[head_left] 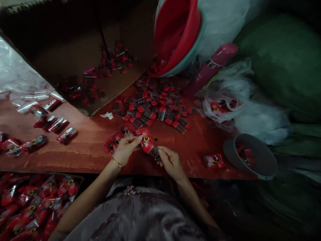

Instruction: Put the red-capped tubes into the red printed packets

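Observation:
My left hand [125, 149], with a gold bracelet at the wrist, pinches the upper edge of a red printed card [145, 136]. My right hand [172, 163] grips the dark dotted end of a small red-capped container [153, 152], which lies against the card's lower part. Whether the container is inside a sleeve or only touching the card, I cannot tell. Beside my left hand a few more red printed cards [112, 142] lie on the red tabletop [92, 147]. Just beyond my hands spreads a loose pile of red-capped containers [155, 107].
A large cardboard box [125, 85] lies open at the back with more containers. Red [175, 33] and teal basins lean behind, near a pink flask [208, 68]. Packed pieces [66, 135] lie left; a crate [37, 204] of them sits below. A grey bowl [263, 162] stands right.

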